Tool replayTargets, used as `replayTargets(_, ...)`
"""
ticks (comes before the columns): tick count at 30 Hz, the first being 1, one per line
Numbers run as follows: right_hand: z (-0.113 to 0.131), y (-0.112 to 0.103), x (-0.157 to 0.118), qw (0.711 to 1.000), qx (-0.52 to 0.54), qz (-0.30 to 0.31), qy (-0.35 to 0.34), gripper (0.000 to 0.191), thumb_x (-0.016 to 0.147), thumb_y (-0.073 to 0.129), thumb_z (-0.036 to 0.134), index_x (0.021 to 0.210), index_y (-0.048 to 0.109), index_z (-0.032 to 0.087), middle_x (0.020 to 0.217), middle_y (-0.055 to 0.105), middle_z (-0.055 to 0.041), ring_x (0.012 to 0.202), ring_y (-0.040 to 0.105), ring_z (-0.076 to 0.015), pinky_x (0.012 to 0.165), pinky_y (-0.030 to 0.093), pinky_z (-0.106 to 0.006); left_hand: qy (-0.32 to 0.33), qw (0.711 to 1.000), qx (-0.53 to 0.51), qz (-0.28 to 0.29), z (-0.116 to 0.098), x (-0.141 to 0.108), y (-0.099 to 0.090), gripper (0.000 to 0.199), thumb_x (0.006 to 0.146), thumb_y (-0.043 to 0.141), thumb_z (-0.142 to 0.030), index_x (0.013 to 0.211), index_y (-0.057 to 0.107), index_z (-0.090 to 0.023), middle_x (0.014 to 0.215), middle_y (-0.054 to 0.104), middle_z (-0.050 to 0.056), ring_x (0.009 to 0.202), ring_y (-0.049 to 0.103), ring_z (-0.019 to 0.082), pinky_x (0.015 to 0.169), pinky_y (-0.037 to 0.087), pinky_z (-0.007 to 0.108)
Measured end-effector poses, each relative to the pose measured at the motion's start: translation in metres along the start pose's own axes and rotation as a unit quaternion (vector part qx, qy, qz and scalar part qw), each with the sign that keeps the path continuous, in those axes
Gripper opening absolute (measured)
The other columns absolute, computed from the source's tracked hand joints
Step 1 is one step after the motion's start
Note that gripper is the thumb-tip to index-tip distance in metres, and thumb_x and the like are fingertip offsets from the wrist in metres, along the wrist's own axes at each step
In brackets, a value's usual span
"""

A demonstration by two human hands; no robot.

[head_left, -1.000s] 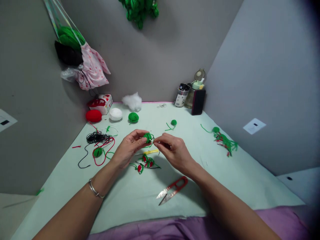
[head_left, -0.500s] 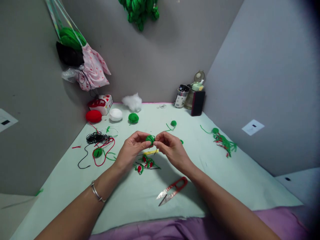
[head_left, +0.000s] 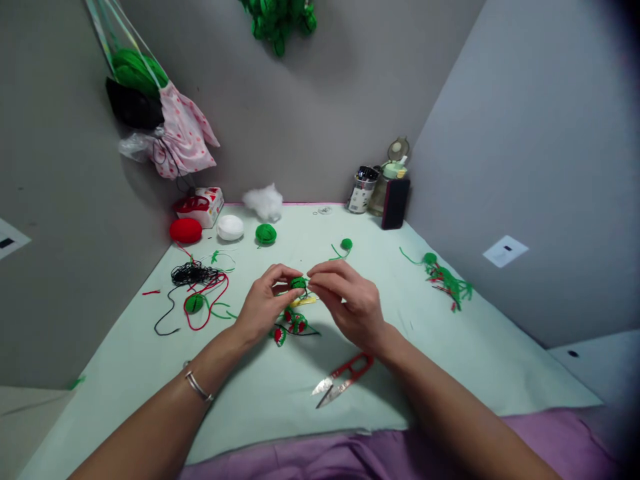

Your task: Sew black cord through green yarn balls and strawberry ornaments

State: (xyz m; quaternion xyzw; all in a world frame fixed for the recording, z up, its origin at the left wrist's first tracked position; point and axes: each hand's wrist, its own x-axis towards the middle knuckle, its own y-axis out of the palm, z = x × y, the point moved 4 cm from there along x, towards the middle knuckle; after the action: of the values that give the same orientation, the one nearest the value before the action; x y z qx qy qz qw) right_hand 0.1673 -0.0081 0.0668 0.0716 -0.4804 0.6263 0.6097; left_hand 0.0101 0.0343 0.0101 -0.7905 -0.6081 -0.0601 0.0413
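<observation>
My left hand point(head_left: 263, 301) pinches a small green crocheted ball point(head_left: 299, 283) with black yarn on it between thumb and fingers. Just to its right is my right hand point(head_left: 353, 300), thumb and fingertips drawn together beside the ball. What those fingertips hold, if anything, is too small to make out. Under the hands lie small red, white and green crocheted pieces point(head_left: 280, 335) and a thin yellow tool point(head_left: 304, 301), partly covered. Red-handled thread snips point(head_left: 345, 380) rest nearer to me, blades apart and pointing left.
Tangled black yarn point(head_left: 195, 273), red yarn and a green ball point(head_left: 194, 303) lie left. Behind stand red point(head_left: 185, 231), white point(head_left: 230, 228) and green point(head_left: 266, 233) yarn balls, and white stuffing point(head_left: 265, 202). Green scraps point(head_left: 453, 283) and a phone point(head_left: 395, 204) are right.
My right hand has turned, and its fingertips have come slightly away from the ball. The ball has tilted in my left hand. The whole view has shifted a little.
</observation>
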Motion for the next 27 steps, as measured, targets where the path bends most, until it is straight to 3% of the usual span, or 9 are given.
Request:
replayTargets(2, 0.004, -0.008, 0.004, 0.990, 0.137, -0.013, 0.043, 0.013, 0.100, 0.051, 0.027, 0.093, 0.061, 0.021, 0.095, 0.072, -0.0070, 0.072, 0.069, -0.0135, 0.062, 0.052, -0.026, -0.012, 1.000, -0.011, 0.009, 0.002, 0.002, 0.000, 0.024, 0.073, 0.081, -0.028, 0.092, 0.068, -0.018, 0.092, 0.067, 0.003, 0.086, 0.064, 0.019, 0.080, 0.052, 0.032)
replayTargets(5, -0.001, -0.014, 0.008, 0.932, 0.325, 0.027, 0.162, 0.018, 0.101, 0.051, 0.038, 0.093, 0.051, 0.022, 0.077, 0.070, -0.0002, 0.047, 0.061, -0.0099, 0.043, 0.044, -0.023, -0.034, 0.999, -0.015, 0.026, 0.005, 0.003, 0.001, 0.026, 0.073, 0.081, -0.030, 0.092, 0.069, -0.018, 0.092, 0.068, 0.004, 0.086, 0.065, 0.019, 0.079, 0.052, 0.033)
replayTargets(8, -0.009, -0.030, 0.013, 0.901, 0.387, -0.018, 0.197, 0.024, 0.097, 0.058, 0.044, 0.089, 0.048, 0.024, 0.062, 0.061, 0.0064, 0.034, 0.044, -0.0052, 0.036, 0.031, -0.019, -0.044, 0.998, -0.010, 0.036, 0.004, 0.004, 0.000, 0.029, 0.071, 0.083, -0.031, 0.094, 0.071, -0.018, 0.091, 0.068, 0.004, 0.085, 0.064, 0.019, 0.078, 0.052, 0.033)
replayTargets(12, -0.015, -0.051, 0.016, 0.912, 0.364, -0.080, 0.174, 0.026, 0.095, 0.060, 0.046, 0.087, 0.048, 0.025, 0.058, 0.051, 0.0089, 0.032, 0.025, -0.0030, 0.034, 0.019, -0.021, -0.057, 0.996, -0.024, 0.059, 0.006, 0.006, -0.004, 0.030, 0.074, 0.082, -0.034, 0.099, 0.074, -0.019, 0.090, 0.069, 0.005, 0.084, 0.063, 0.018, 0.077, 0.051, 0.032)
replayTargets(18, -0.015, -0.067, 0.015, 0.939, 0.270, -0.134, 0.167, 0.032, 0.096, 0.054, 0.056, 0.087, 0.045, 0.027, 0.057, 0.042, 0.0073, 0.037, 0.025, -0.0067, 0.038, 0.020, -0.025, -0.079, 0.993, -0.064, 0.066, 0.012, 0.008, -0.008, 0.029, 0.074, 0.083, -0.032, 0.100, 0.076, -0.021, 0.092, 0.071, 0.005, 0.085, 0.065, 0.019, 0.084, 0.051, 0.035)
replayTargets(20, -0.016, -0.062, 0.015, 0.939, 0.275, -0.097, 0.181, 0.028, 0.096, 0.056, 0.052, 0.089, 0.049, 0.026, 0.055, 0.041, 0.0074, 0.039, 0.028, -0.0073, 0.039, 0.021, -0.024, -0.090, 0.990, -0.093, 0.064, 0.012, 0.007, -0.008, 0.030, 0.075, 0.083, -0.031, 0.103, 0.076, -0.021, 0.096, 0.072, 0.005, 0.089, 0.066, 0.019, 0.090, 0.051, 0.036)
replayTargets(23, -0.016, -0.045, 0.013, 0.946, 0.258, -0.007, 0.197, 0.017, 0.098, 0.057, 0.040, 0.096, 0.055, 0.023, 0.062, 0.052, 0.0047, 0.048, 0.041, -0.0084, 0.044, 0.031, -0.023, -0.088, 0.985, -0.132, 0.065, 0.008, 0.006, -0.006, 0.032, 0.077, 0.082, -0.030, 0.107, 0.074, -0.022, 0.100, 0.070, 0.004, 0.094, 0.066, 0.018, 0.097, 0.050, 0.038)
replayTargets(27, -0.012, -0.028, 0.010, 0.987, 0.094, 0.040, 0.125, 0.010, 0.098, 0.056, 0.024, 0.095, 0.064, 0.020, 0.077, 0.063, -0.0005, 0.064, 0.055, -0.0110, 0.059, 0.042, -0.025, -0.082, 0.983, -0.153, 0.067, 0.003, 0.005, -0.005, 0.028, 0.078, 0.081, -0.029, 0.104, 0.074, -0.020, 0.098, 0.070, 0.004, 0.095, 0.065, 0.017, 0.100, 0.050, 0.039)
